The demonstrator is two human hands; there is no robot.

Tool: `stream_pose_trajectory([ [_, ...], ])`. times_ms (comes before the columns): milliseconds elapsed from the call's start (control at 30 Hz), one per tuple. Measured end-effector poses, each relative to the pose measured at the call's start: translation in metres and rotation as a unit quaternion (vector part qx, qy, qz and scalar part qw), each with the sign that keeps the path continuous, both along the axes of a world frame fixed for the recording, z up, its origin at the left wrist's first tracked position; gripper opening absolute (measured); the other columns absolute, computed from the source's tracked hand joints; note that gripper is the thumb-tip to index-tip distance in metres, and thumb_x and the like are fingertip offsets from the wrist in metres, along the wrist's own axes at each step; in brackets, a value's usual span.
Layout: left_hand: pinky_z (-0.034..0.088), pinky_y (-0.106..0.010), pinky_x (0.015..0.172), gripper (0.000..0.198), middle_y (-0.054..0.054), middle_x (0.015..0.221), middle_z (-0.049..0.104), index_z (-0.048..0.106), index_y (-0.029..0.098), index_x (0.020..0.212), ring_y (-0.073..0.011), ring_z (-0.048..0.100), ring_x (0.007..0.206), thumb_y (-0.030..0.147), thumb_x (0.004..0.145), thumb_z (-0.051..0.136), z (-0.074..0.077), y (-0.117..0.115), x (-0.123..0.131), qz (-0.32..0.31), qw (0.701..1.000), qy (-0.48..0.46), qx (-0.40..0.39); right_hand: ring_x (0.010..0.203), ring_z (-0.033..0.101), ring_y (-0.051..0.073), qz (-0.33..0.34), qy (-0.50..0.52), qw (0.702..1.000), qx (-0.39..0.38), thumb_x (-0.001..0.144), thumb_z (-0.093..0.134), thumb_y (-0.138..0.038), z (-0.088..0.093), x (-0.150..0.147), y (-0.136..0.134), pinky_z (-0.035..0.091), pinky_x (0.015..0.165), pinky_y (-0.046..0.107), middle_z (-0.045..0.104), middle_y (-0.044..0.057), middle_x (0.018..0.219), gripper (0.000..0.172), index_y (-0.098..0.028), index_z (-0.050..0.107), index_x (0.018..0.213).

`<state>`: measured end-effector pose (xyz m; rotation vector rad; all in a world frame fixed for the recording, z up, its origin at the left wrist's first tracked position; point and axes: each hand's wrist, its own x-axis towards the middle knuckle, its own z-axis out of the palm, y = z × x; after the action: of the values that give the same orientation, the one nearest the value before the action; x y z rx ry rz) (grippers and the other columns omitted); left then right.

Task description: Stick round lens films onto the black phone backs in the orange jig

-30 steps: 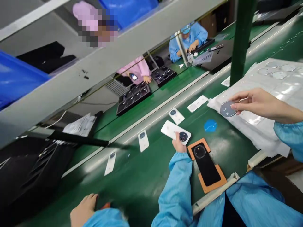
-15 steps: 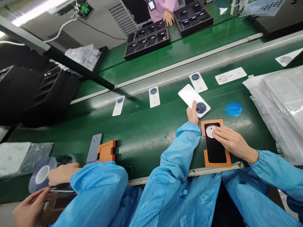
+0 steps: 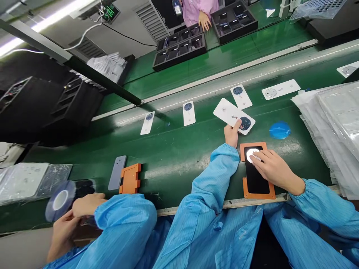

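Note:
My left hand (image 3: 231, 135) is closed on the near end of a white phone back cover (image 3: 228, 112) with a dark round camera ring, held just above the green belt (image 3: 179, 157). My right hand (image 3: 270, 168) lies with fingers stretched out on a shiny round disc (image 3: 250, 154). The disc sits at the top of a black pad in an orange jig (image 3: 259, 194) by the belt's near edge.
Several white covers (image 3: 189, 113) lie along the belt, and a blue round sticker (image 3: 279, 130) sits beside the jig. Clear plastic trays (image 3: 333, 127) are stacked at the right. At the left, a co-worker's hands hold a tape roll (image 3: 60, 200) near another orange jig (image 3: 130, 178).
My right hand has carried the round disc from the tray stack down onto the jig and now presses on it. My left hand still holds the white cover, slightly turned.

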<state>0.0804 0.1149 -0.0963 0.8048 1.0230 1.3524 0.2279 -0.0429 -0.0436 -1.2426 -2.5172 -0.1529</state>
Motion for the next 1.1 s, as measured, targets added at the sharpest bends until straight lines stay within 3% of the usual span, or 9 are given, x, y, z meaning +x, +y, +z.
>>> stream_pose_trajectory([
  [100,0.041,-0.021,0.051,0.047,0.0,0.068,0.067,0.072,0.013,0.08,-0.0076,0.056,0.056,0.054,0.067,0.091,0.008,-0.002,0.001,-0.019,1.0,-0.002,0.012,0.092,0.063,0.025,-0.022,-0.001,1.0,0.001,0.101,0.055,-0.016,-0.001,-0.005,-0.004,0.041,0.075,0.04,0.073,0.012,0.105,0.019,-0.015,0.07,0.112],
  [367,0.037,-0.021,0.044,0.045,-0.007,0.074,0.073,0.075,0.01,0.082,-0.0142,0.068,0.066,0.045,0.061,0.094,0.032,-0.01,0.002,-0.066,0.998,0.0,0.007,0.096,0.066,0.024,0.021,0.052,0.997,-0.05,0.102,0.055,-0.021,-0.006,0.009,0.009,0.047,0.077,0.038,0.074,0.011,0.11,0.019,-0.018,0.074,0.105],
  [500,0.03,-0.02,0.039,0.043,-0.004,0.065,0.069,0.074,0.01,0.078,-0.0095,0.059,0.053,0.045,0.063,0.094,0.035,-0.013,0.001,-0.08,0.997,0.007,0.006,0.094,0.07,0.021,0.041,0.143,0.984,-0.095,0.103,0.054,-0.022,0.007,0.02,0.023,0.053,0.077,0.036,0.076,0.007,0.109,0.021,-0.021,0.075,0.099],
  [567,0.031,-0.02,0.04,0.044,-0.002,0.061,0.067,0.074,0.01,0.077,-0.0082,0.056,0.05,0.046,0.063,0.094,0.037,-0.017,0.002,-0.078,0.997,0.009,0.003,0.091,0.072,0.019,0.002,0.234,0.966,-0.106,0.104,0.055,-0.026,0.018,0.02,0.037,0.056,0.076,0.034,0.077,0.004,0.102,0.021,-0.023,0.074,0.096],
  [633,0.035,-0.02,0.042,0.043,-0.001,0.06,0.066,0.073,0.01,0.077,-0.0085,0.056,0.05,0.044,0.063,0.095,0.041,-0.023,0.005,-0.063,0.998,0.015,0.0,0.085,0.072,0.019,-0.078,0.324,0.938,-0.091,0.102,0.058,-0.03,0.026,0.016,0.052,0.058,0.072,0.033,0.077,0.003,0.094,0.018,-0.024,0.072,0.093],
  [733,0.04,-0.022,0.045,0.041,-0.002,0.063,0.067,0.074,0.01,0.078,-0.0099,0.057,0.052,0.045,0.067,0.093,0.047,-0.033,0.01,-0.039,0.998,0.048,-0.006,0.073,0.069,0.019,-0.176,0.408,0.893,-0.068,0.097,0.063,-0.035,0.025,0.005,0.069,0.059,0.064,0.033,0.073,0.004,0.086,0.016,-0.023,0.069,0.087],
  [867,0.047,-0.024,0.049,0.048,-0.006,0.078,0.072,0.076,0.012,0.086,-0.0115,0.061,0.059,0.058,0.078,0.083,0.051,-0.044,0.02,-0.053,0.997,0.059,0.02,0.079,0.069,0.02,-0.214,0.435,0.874,-0.029,0.095,0.064,-0.035,0.014,-0.001,0.074,0.063,0.069,0.036,0.07,0.006,0.091,0.013,-0.023,0.066,0.088],
  [1000,0.058,-0.028,0.069,0.052,-0.009,0.104,0.076,0.079,0.017,0.103,-0.02,0.071,0.089,0.064,0.083,0.076,0.046,-0.053,0.025,-0.085,0.991,0.049,0.087,0.084,0.069,0.021,-0.23,0.444,0.866,0.015,0.095,0.065,-0.034,0.012,0.004,0.071,0.065,0.074,0.037,0.068,0.007,0.092,0.012,-0.024,0.067,0.088],
  [1100,0.059,-0.029,0.081,0.05,-0.009,0.108,0.077,0.081,0.018,0.108,-0.021,0.071,0.097,0.063,0.088,0.072,0.043,-0.057,0.025,-0.101,0.983,0.089,0.121,0.083,0.069,0.02,-0.231,0.448,0.864,0.016,0.096,0.062,-0.033,0.013,0.007,0.07,0.065,0.074,0.036,0.07,0.007,0.092,0.014,-0.024,0.067,0.087],
])
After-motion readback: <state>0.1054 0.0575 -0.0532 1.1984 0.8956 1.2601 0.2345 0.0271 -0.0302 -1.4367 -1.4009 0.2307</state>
